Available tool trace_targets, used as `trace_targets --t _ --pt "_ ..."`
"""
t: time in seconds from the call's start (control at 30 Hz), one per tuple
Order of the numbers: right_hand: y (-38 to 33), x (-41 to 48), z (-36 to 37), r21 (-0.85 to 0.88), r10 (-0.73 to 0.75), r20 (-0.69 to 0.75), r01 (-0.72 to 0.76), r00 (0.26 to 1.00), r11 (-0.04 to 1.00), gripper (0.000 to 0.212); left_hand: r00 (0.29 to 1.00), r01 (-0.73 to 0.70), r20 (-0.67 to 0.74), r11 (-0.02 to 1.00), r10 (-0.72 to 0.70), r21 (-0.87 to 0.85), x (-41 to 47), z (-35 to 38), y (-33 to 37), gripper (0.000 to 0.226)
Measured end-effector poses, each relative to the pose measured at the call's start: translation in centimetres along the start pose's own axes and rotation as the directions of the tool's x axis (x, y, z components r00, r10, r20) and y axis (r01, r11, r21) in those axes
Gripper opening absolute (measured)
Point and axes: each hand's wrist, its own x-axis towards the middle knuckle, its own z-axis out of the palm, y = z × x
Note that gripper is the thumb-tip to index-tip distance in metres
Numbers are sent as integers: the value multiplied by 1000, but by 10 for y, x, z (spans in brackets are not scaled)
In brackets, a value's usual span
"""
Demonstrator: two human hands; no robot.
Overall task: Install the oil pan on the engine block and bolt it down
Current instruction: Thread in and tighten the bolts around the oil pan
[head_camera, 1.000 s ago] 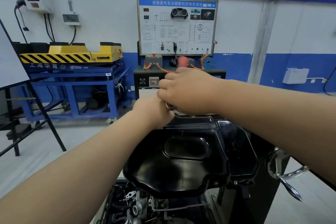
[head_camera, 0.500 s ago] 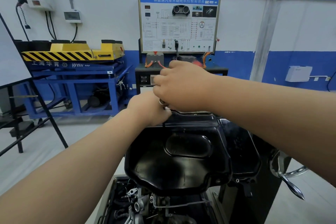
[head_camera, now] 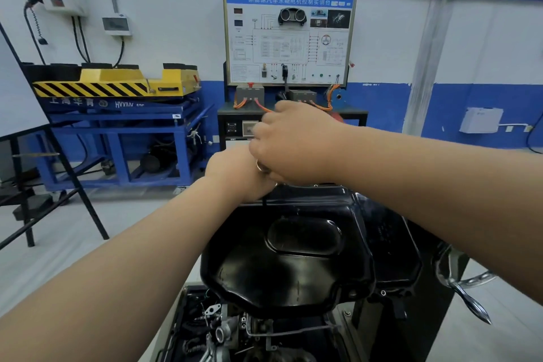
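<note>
The black glossy oil pan point(head_camera: 293, 258) sits upside-up on the engine block point(head_camera: 235, 332) on a stand in front of me. Both my hands meet at the pan's far edge. My right hand point(head_camera: 296, 141) is curled round a shiny metal tool point(head_camera: 262, 167), of which only a small round end shows under the fist. My left hand point(head_camera: 235, 173) sits just below and left of it, fingers curled down at the pan's far rim; what it holds is hidden. A bolt point(head_camera: 383, 293) shows on the pan's near right flange.
A chrome crank handle point(head_camera: 467, 300) sticks out at the stand's right side. Behind stand a training board on a cabinet point(head_camera: 289, 38), a blue frame with a yellow lift point(head_camera: 117, 114), and a black easel leg point(head_camera: 73, 185) at the left.
My right hand has risen slightly and turned over the left hand at the pan's far edge. The view has tilted a little; the pan has not moved.
</note>
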Motion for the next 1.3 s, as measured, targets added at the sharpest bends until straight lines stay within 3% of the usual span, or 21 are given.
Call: trace_targets --t 0.07,0.13,0.23,0.33,0.43,0.5,0.6,0.67,0.77,0.87,0.93,1.03,1.1,1.2,1.3 --pt "-1 1 -3 126 219 146 -237 965 963 46 997 38 70 999 -38 -5 0 0 1 17" --pt "-5 0 -3 212 300 217 -344 929 915 54 993 43 110 999 -42 -5 -1 -1 4 15" --pt "-3 -1 4 140 107 57 -114 993 984 34 993 -59 100 997 64 -58 -1 -2 1 16" --pt "9 -9 10 0 -95 -39 95 995 995 17 989 -131 74 991 132 -14 1 0 -2 25" --pt "10 -8 10 -20 -74 -61 73 995 997 16 993 -108 49 994 108 -1 5 -2 1 26" --pt "4 -4 7 -15 23 -33 -23 999 1000 20 997 -59 56 998 60 -18 6 -4 0 22" --pt "1 -1 6 73 201 147 -213 969 974 37 995 -6 102 1000 3 23 4 1 1 22" --pt "2 -3 7 81 144 146 -156 979 984 31 993 -42 114 999 40 15 5 5 3 20" --pt "8 -12 11 -4 -60 -14 60 998 998 17 990 -79 119 997 80 -15 8 3 4 25" --pt "11 -15 13 -41 -97 -76 94 992 995 18 994 -89 62 996 87 15 5 1 7 26" --pt "8 -12 10 -31 -39 -31 38 999 999 17 998 -58 35 998 58 -14 3 0 8 20" --pt "4 -9 5 113 193 154 -211 969 971 45 995 8 96 999 -12 45 3 -3 7 14" --pt "1 -9 6 182 263 223 -305 939 935 47 992 20 122 1000 -22 21 3 0 9 15" --pt "2 -11 9 47 74 42 -76 996 996 20 991 -39 125 999 39 -4 4 -1 10 20" --pt "13 -15 11 -12 -71 -64 70 995 997 21 988 -111 110 993 106 45 4 -3 8 29"
